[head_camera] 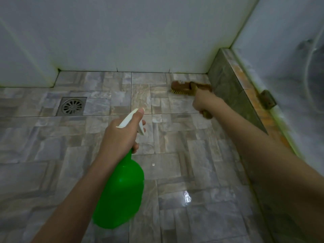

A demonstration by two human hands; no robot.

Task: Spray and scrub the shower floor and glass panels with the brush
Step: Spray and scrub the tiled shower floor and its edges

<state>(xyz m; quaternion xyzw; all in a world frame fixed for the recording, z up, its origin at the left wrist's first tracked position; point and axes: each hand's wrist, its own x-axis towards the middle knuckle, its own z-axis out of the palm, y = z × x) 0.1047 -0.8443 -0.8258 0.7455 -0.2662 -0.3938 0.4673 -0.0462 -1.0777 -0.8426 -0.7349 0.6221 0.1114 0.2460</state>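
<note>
My left hand [121,135] grips the white trigger head of a green spray bottle [121,193], nozzle pointing toward the far floor, fingers on the trigger. My right hand [204,100] is closed around the handle of a brown scrub brush [182,87]. Its yellowish bristles press on the wet stone-pattern shower floor [168,165] in the far right corner, close to the white back wall. A frosted glass panel [284,67] rises on the right above a low tiled curb.
A square metal floor drain [72,106] lies at the far left of the floor. The tiled curb [233,85] runs along the right side, with a rusty bracket [267,99] at the panel's base. White tiled walls [122,35] close the back and left.
</note>
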